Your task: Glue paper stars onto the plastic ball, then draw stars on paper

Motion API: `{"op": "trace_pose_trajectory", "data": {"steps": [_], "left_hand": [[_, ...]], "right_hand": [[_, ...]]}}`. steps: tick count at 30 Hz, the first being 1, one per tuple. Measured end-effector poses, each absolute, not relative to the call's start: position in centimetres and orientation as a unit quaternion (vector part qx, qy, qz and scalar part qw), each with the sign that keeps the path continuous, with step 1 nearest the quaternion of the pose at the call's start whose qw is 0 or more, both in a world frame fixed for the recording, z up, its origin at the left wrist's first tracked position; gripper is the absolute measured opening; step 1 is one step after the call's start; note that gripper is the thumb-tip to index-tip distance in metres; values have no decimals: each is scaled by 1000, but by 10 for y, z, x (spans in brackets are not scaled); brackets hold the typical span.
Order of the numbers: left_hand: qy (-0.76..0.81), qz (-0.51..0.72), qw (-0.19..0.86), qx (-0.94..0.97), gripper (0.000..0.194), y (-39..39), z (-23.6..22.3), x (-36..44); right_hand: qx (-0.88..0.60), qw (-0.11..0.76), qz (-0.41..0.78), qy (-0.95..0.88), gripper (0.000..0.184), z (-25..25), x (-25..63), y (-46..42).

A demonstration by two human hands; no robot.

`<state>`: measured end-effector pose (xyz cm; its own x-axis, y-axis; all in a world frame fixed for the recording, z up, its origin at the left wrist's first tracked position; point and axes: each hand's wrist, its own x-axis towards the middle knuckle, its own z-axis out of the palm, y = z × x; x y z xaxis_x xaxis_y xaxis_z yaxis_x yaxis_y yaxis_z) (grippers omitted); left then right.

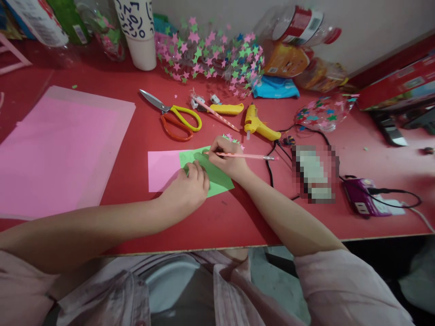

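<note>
My right hand [228, 157] pinches a pink pencil [249, 156], its tip down on a green sheet of paper [217, 181] and its eraser end pointing right. The fingers of my left hand [190, 183] are bent and a little apart, resting on the green sheet's left part. Whether anything small lies under those fingertips I cannot tell. A pink paper piece [163, 170] lies partly beneath the green one. Just behind my right hand, small paper stars [234, 140] show in part.
Scissors [170, 113], a yellow cutter [224, 109], another pink pencil [220, 117] and a yellow glue gun [258, 124] lie behind my hands. Large pink sheets [57, 154] cover the left. Star-covered bottles [207, 56] and a white cup [139, 40] line the back. A purple box [363, 197] with cables sits right.
</note>
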<state>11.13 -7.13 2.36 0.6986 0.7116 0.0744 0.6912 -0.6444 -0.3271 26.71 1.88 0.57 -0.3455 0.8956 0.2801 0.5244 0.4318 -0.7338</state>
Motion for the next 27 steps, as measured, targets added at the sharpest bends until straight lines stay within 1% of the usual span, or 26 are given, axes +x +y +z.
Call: {"op": "trace_pose_trajectory", "data": {"steps": [11,17,21,24,27], "left_hand": [[-388,29,170,-905,37,-71,22,111],[-385,18,173,-906,38,-71,20,111],[-385,23,171,-907,38,-71,21,111],[-386,25,160,-908,38,-70,24,110],[-383,25,149,-911,38,-69,29,108]], "right_hand": [[-401,332,294,-802,13,4,270,17],[-396,316,316,-802,13,6,269,16],[-389,330,326,-796,14,8,269,17],[-423,362,388,-734,14,11,268,18],[-462,391,446,-659,22,15,268,19]]}}
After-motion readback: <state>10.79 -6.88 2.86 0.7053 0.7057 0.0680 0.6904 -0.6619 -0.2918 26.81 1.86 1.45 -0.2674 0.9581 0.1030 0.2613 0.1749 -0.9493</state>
